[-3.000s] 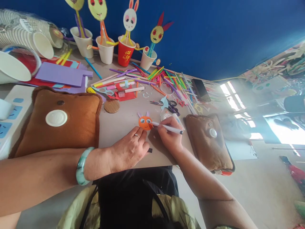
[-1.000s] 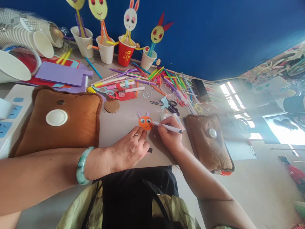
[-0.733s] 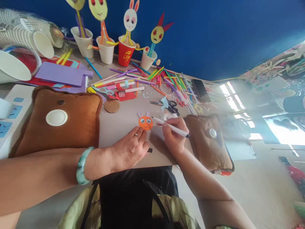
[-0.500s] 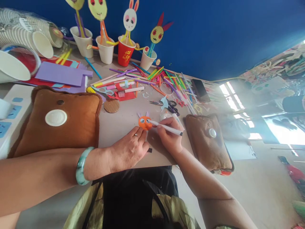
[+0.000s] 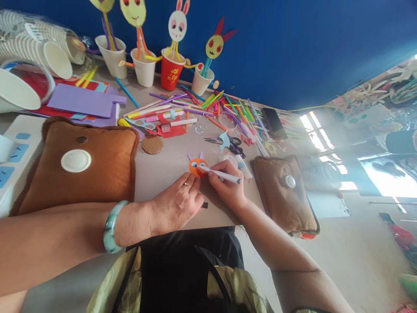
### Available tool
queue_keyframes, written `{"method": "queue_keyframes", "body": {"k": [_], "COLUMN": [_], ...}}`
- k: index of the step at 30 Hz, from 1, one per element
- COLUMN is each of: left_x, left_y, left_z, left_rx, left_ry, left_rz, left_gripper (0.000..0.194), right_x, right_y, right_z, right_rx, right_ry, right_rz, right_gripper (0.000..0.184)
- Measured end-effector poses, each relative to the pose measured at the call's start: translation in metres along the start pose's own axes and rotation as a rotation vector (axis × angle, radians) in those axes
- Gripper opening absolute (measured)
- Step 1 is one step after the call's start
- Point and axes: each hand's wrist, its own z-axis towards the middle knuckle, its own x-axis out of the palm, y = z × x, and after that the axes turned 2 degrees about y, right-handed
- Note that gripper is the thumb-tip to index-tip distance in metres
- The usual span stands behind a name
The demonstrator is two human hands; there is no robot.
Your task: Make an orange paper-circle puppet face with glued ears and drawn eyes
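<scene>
A small round orange paper face (image 5: 195, 172) with two light-blue eyes and two purple ears lies on the table. My left hand (image 5: 177, 201) holds it down at its lower edge, the fingertips pressed together on it. In my right hand (image 5: 230, 187) is a white marker (image 5: 226, 176) with a dark back end, gripped like a pencil. Its tip points at the face near the inner side of the left eye; whether it touches the paper I cannot tell. A small black piece (image 5: 205, 205) lies by my left thumb. The marker and my right fingers cover part of the face's right side.
Brown cushion-like warmers (image 5: 107, 169) flank the work area. Scissors (image 5: 236, 145), a white bottle (image 5: 244, 167), a cardboard disc (image 5: 152, 144) and colored sticks (image 5: 195, 102) lie beyond. Paper cups with puppets (image 5: 172, 69) stand along the blue wall. A phone (image 5: 274, 123) lies at the back right.
The marker was at the right eye, lifted off to the right briefly, came back, and is now farther left across the face. My left hand has stayed in place.
</scene>
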Motion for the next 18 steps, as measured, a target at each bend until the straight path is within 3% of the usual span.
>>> {"method": "queue_keyframes", "body": {"k": [18], "left_x": [0.0004], "left_y": [-0.0009], "left_z": [-0.0003], "left_rx": [-0.002], "left_ry": [-0.004], "left_rz": [0.001], "left_gripper": [0.030], "right_x": [-0.0007], "right_y": [0.0021], "right_z": [0.0011], "right_rx": [0.011], "right_ry": [0.003], "right_rz": [-0.008], "right_gripper": [0.006]}}
